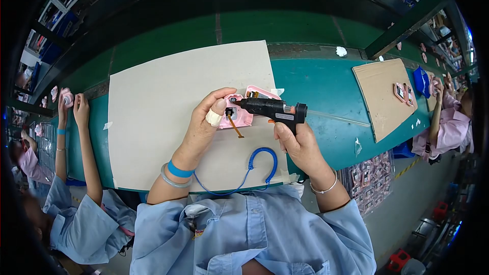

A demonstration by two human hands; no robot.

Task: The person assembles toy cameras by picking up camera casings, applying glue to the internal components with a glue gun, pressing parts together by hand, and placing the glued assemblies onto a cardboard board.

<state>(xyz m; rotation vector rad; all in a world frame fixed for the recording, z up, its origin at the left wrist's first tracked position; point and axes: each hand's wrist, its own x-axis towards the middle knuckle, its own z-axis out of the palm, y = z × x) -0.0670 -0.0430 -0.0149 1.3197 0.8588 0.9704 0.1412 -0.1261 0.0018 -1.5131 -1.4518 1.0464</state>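
Note:
My left hand (pixel 206 114), with a whitish wrap on the thumb, holds a pink plastic housing (pixel 243 118) above the paper sheet. A small black part and a brown flex strip (pixel 234 126) hang from the housing's inside. My right hand (pixel 297 142) grips a black glue gun (pixel 272 109), its nozzle pointing left at the housing's upper part. From the gun's rear a clear glue stick (pixel 338 117) sticks out to the right. A second pink piece (pixel 260 91) lies just behind the housing, partly hidden by the gun.
Beige paper (pixel 153 112) covers part of the green table (pixel 326 86). A blue coiled cord (pixel 276 160) runs to my left wristband. Cardboard (pixel 377 91) with pink parts (pixel 403 93) lies right, near a blue bin (pixel 422 81). Co-workers sit on both sides; trayed parts (pixel 369 181) are lower right.

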